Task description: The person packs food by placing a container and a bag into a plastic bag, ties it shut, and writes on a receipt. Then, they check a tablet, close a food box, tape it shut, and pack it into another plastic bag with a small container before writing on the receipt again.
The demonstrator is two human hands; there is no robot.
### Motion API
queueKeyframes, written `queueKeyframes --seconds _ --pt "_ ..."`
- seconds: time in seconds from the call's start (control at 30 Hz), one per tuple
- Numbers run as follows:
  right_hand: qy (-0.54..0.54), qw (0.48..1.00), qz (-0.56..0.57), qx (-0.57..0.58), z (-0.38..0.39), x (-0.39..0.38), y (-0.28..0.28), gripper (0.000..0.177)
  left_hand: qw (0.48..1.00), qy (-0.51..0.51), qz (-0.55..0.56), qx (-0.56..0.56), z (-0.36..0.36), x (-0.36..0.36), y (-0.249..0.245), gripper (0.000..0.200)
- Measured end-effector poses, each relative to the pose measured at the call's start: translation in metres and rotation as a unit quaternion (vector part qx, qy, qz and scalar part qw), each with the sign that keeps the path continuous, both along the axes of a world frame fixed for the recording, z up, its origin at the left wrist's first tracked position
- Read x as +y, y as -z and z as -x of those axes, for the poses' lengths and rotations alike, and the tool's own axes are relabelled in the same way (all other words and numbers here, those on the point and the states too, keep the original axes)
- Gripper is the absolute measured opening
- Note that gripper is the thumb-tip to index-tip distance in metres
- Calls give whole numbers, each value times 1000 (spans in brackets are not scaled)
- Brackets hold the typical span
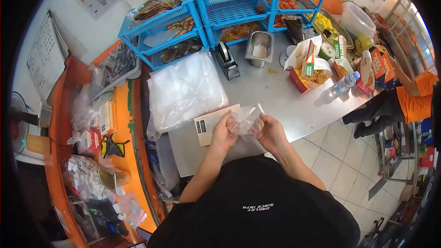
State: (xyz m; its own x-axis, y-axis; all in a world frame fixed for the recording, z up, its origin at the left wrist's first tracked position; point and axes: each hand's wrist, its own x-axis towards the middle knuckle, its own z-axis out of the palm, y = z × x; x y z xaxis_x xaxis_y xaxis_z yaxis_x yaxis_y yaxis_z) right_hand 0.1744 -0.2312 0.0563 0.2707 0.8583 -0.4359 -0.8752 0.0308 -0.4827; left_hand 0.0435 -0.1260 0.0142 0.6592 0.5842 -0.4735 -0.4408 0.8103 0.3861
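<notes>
A small crumpled clear plastic bag point(245, 120) stretches between my two hands over the front of the steel table point(287, 115). My left hand point(222, 133) pinches its left side, with the fingers closed. On the other side, my right hand point(271, 133) grips the bag's right edge between thumb and fingers. Partly under the left hand lies a cream-coloured card or booklet point(205, 127) with a dark printed block. A thick stack of large clear plastic bags point(183, 89) sits just beyond it. What the bag contains, if anything, cannot be made out.
Blue tiered baskets point(236, 16) with packets stand at the back. Before them are a tape dispenser point(228, 62) and a metal container point(259, 49). Food boxes point(312, 71) and a water bottle point(344, 84) stand right. A person in orange point(415, 96) is beyond the table.
</notes>
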Motion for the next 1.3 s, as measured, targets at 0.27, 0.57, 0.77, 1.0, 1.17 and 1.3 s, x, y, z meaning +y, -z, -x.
queueKeyframes --seconds 0.27,0.57,0.77,1.0,1.17,1.3 --pt "-123 991 -50 -18 -8 -21 -11 26 976 139 -40 -164 13 18 -18 20" --pt "87 903 12 -421 -15 7 -8 15 953 101 -275 79 4 -28 -50 23" --pt "-42 866 21 -498 -1 7 -22 30 969 60 -209 120 10 -8 -16 22" --pt "11 545 -55 -837 17 3 -59 42 970 31 -177 163 10 10 -40 21" --pt "-68 452 -46 -888 27 16 -33 26 955 92 -227 169 9 16 -25 22" --pt "-62 441 -51 -894 29 22 -25 26 951 91 -230 185 7 17 -32 22"
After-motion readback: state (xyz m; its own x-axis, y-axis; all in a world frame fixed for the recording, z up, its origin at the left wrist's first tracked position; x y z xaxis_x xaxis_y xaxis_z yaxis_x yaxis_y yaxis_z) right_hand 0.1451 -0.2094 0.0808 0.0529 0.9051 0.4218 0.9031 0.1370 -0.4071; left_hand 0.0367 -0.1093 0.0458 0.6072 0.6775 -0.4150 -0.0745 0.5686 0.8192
